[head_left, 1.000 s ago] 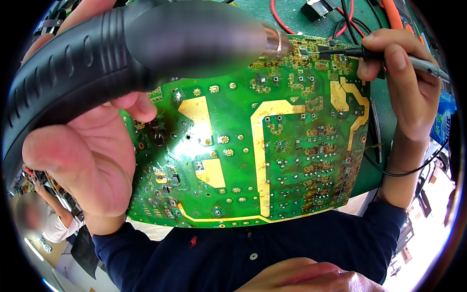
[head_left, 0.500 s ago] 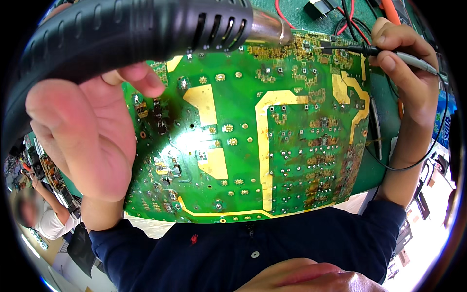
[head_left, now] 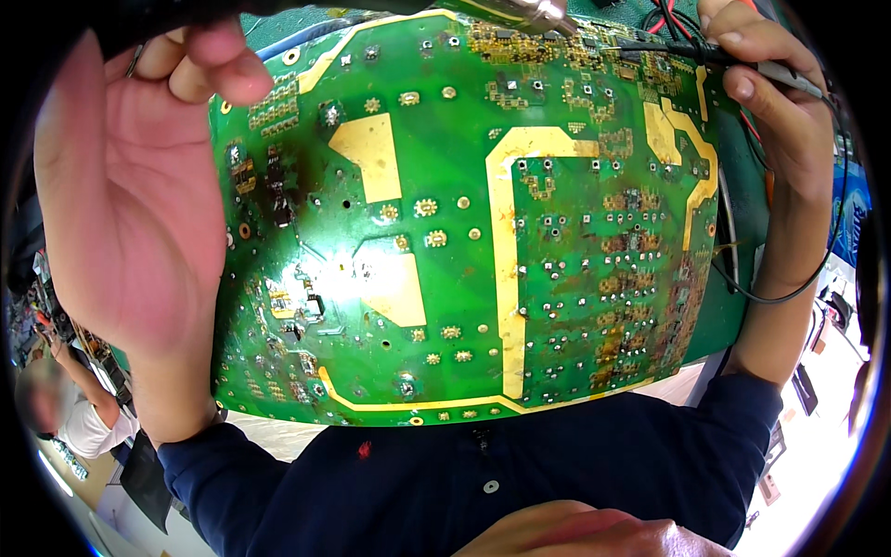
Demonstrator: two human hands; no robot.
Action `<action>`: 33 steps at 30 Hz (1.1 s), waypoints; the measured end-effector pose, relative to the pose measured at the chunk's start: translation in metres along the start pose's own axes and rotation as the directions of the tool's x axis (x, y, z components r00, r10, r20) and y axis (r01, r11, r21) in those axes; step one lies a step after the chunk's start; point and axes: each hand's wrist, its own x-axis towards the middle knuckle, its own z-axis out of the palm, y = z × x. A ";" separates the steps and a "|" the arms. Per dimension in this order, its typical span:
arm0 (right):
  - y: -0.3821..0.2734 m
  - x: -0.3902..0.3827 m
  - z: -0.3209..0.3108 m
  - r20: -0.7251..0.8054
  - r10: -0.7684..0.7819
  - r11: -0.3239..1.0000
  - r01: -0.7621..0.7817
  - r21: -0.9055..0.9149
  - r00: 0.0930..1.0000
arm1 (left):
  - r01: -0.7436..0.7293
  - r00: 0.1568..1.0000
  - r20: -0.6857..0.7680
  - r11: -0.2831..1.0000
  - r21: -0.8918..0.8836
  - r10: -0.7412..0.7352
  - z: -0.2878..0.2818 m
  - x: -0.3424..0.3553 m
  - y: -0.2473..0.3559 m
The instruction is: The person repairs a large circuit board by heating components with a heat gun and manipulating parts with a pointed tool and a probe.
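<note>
A large green circuit board (head_left: 445, 306) with gold traces and brown stains lies in front of me. My left hand (head_left: 139, 186) is at the board's left edge, palm toward me, its fingers curled up around the dark handle of a hot-air gun (head_left: 534, 13). Most of that gun is cut off by the top of the picture; its metal nozzle points at the small chips along the board's far edge. Between the fingers and thumb of my right hand (head_left: 770, 79) is a grey and black test probe (head_left: 715, 56) with a thin tip close to those same chips.
A black cable (head_left: 789, 297) loops from the probe beside my right forearm. Red and black wires (head_left: 668, 17) lie beyond the board on a green mat (head_left: 733, 320). A blue packet (head_left: 849, 218) is at the right. Another person (head_left: 88, 399) is at the far left.
The board, gun and probe all sit higher in the picture, so less of the gun shows. Both hands keep their grips, and nozzle and probe tip stay near the same chips.
</note>
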 end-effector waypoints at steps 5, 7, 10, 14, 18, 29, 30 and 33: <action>0.049 -0.002 -0.004 -0.084 -0.152 0.946 0.170 0.276 0.985 | 0.007 0.982 0.187 0.999 0.051 -0.017 -0.017 0.000 0.003; -0.034 0.002 0.012 -0.196 0.295 0.947 -0.313 -0.069 0.935 | 0.009 0.973 0.229 1.000 -0.001 -0.008 -0.007 0.006 -0.001; -0.025 -0.001 0.026 -0.424 0.306 0.938 -0.347 -0.021 0.852 | 0.030 0.966 0.256 0.999 0.027 -0.036 0.003 0.005 0.003; -0.029 0.001 0.023 -0.394 0.290 0.953 -0.303 0.030 0.872 | 0.046 0.985 0.155 0.983 0.179 -0.074 0.013 0.003 0.003; -0.039 0.006 0.022 -0.307 0.383 0.911 -0.411 -0.029 0.871 | 0.031 0.993 0.105 0.978 0.204 -0.054 0.016 -0.001 0.000; -0.053 -0.004 0.018 -0.156 0.561 0.785 -0.582 -0.211 0.813 | -0.149 0.956 -0.249 0.988 0.035 0.153 0.034 0.002 0.011; -0.056 -0.006 0.020 -0.150 0.590 0.751 -0.608 -0.260 0.793 | -0.091 0.995 -0.045 0.985 -0.146 0.085 0.026 0.004 0.012; -0.047 -0.009 0.033 -0.083 0.499 0.832 -0.504 -0.234 0.863 | -0.109 0.988 -0.105 0.994 0.025 0.111 0.025 -0.009 0.021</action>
